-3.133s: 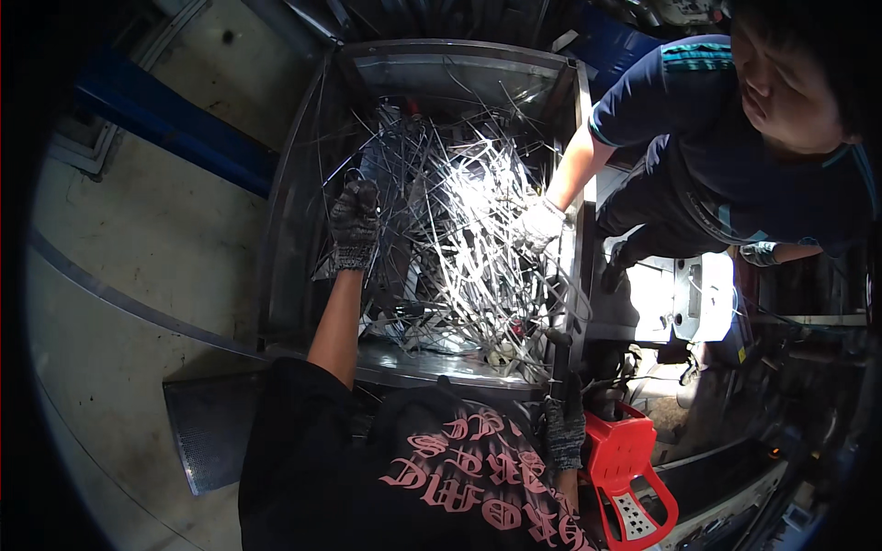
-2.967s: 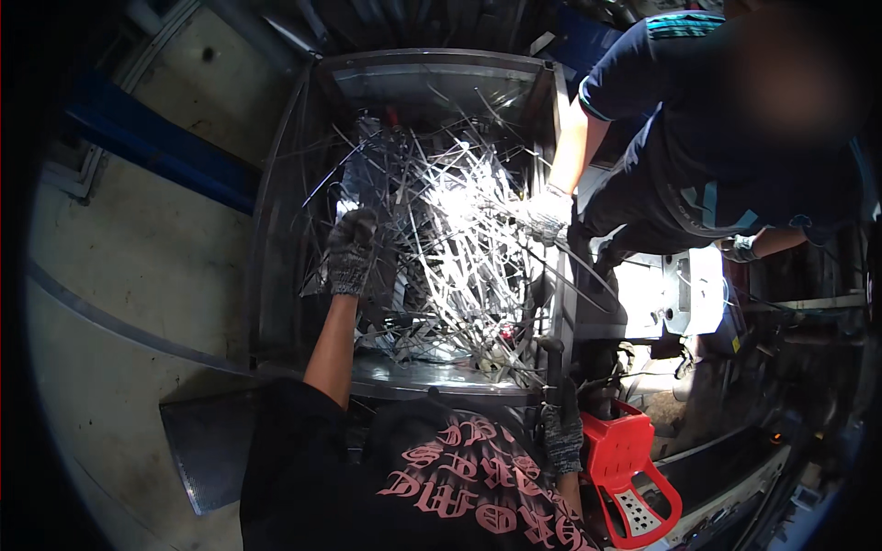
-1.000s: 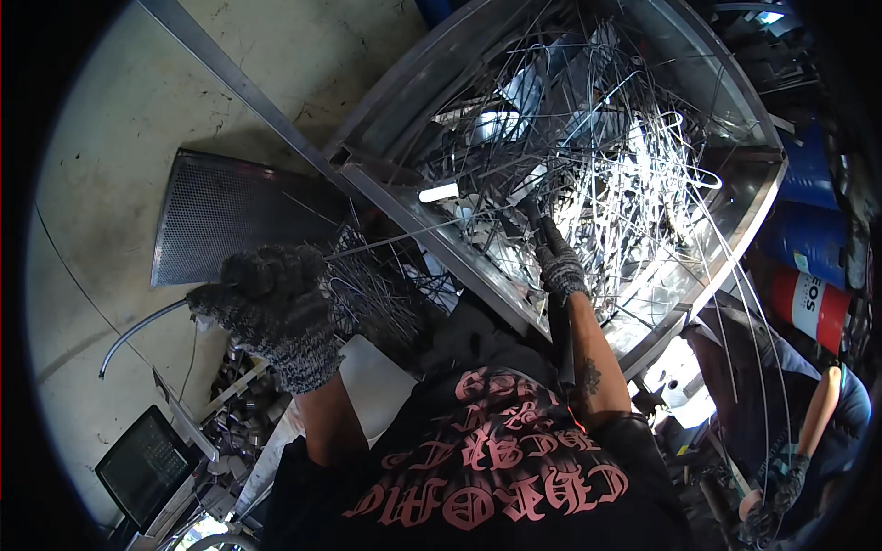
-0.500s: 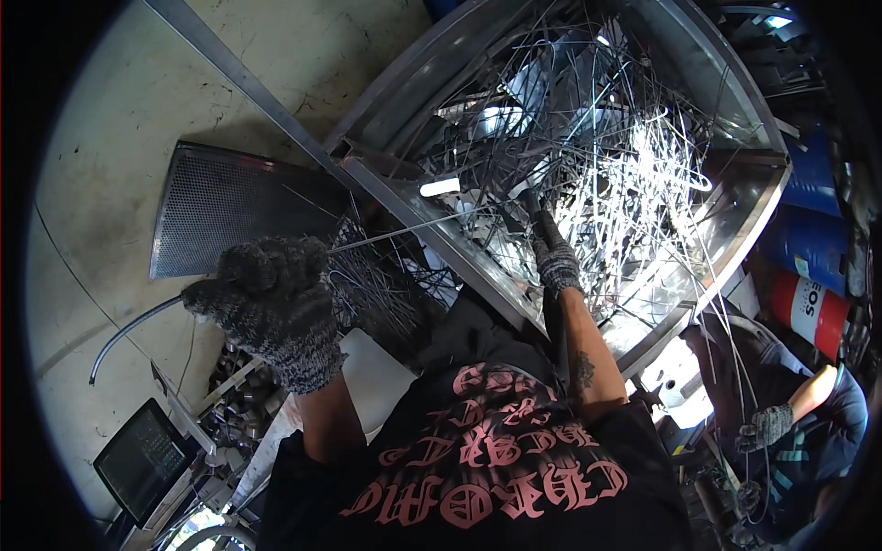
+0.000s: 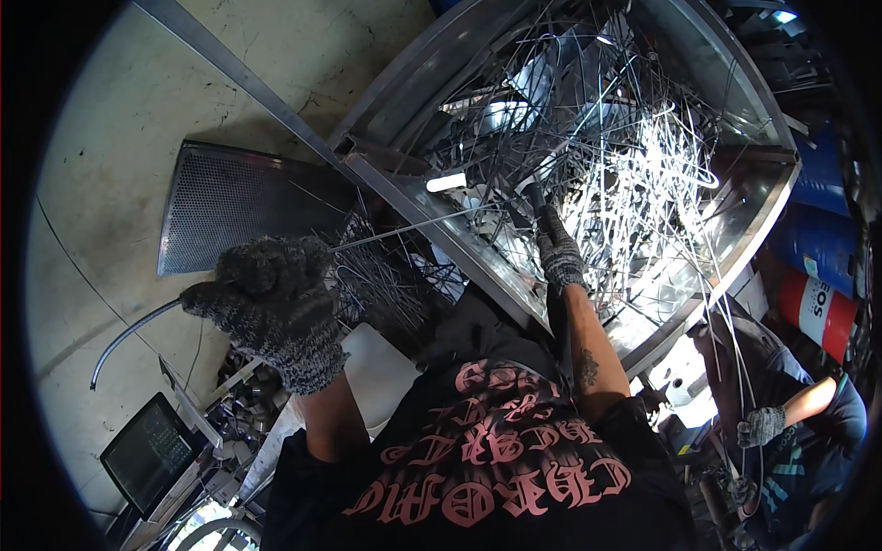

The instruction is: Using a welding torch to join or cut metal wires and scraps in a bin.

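My left hand [image 5: 276, 294], in a grey knitted glove, is closed around a thin metal rod [image 5: 395, 236]. The rod's curved end sticks out to the left of the fist. Its straight part slants over the rim of a metal bin [image 5: 767, 96] into tangled wires [image 5: 634, 174]. My right hand [image 5: 560, 257], gloved alike, reaches inside the bin, fingers wrapped around a dark-handled tool [image 5: 533, 195]. Shadow and wires hide the tool's working end, so its exact kind is unclear. The rod's far end lies close to it.
A perforated metal panel [image 5: 230, 207] lies left of the bin, beside a long metal bar [image 5: 239, 78]. At lower left stands a dark screen [image 5: 152, 455]. Blue drums [image 5: 813, 243] and a red-and-white drum [image 5: 816, 317] line the right. Another person's gloved hand [image 5: 761, 427] holds wires there.
The view has shifted slightly, so the bin and drums sit a little further right. Both my hands keep their grips. The other person's hand has moved slightly.
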Demonstrator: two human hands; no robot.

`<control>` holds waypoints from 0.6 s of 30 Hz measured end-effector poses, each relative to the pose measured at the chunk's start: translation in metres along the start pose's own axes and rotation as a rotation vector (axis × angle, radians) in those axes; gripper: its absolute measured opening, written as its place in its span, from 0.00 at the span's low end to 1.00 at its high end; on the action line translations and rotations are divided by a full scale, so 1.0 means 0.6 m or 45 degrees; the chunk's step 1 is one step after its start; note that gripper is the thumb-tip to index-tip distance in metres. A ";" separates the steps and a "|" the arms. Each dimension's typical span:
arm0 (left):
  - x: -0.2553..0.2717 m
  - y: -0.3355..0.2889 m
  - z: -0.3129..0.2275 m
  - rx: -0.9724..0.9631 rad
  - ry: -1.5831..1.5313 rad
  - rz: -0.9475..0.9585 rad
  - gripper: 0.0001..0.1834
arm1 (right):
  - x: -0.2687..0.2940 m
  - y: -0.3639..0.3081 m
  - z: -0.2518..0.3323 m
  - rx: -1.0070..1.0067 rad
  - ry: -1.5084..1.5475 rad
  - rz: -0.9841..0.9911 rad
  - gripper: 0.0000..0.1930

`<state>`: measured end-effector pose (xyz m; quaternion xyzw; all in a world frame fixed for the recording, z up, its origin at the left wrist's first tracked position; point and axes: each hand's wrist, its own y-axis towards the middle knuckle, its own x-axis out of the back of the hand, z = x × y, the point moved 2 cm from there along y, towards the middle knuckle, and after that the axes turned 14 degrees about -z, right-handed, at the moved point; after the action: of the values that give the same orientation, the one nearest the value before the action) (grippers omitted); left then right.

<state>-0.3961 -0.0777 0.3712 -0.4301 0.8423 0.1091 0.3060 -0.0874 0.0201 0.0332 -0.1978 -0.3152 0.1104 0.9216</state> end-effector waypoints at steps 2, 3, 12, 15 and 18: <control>-0.003 -0.001 0.000 -0.045 0.037 -0.060 0.32 | 0.005 -0.003 0.007 -0.046 0.006 0.021 0.31; 0.000 0.001 0.000 -0.013 0.004 0.008 0.32 | 0.006 -0.004 0.009 -0.047 0.008 0.019 0.31; 0.001 0.005 0.001 0.067 -0.058 0.167 0.33 | -0.002 0.004 -0.008 -0.005 0.029 -0.019 0.31; 0.001 0.006 -0.001 0.060 -0.030 0.161 0.32 | -0.004 0.007 -0.016 0.002 0.011 -0.040 0.30; 0.006 0.004 0.000 0.021 0.031 0.133 0.31 | 0.002 0.005 -0.002 -0.020 0.124 -0.009 0.30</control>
<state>-0.3997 -0.0785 0.3685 -0.3845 0.8681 0.1127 0.2929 -0.0861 0.0228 0.0317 -0.2090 -0.2715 0.0949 0.9347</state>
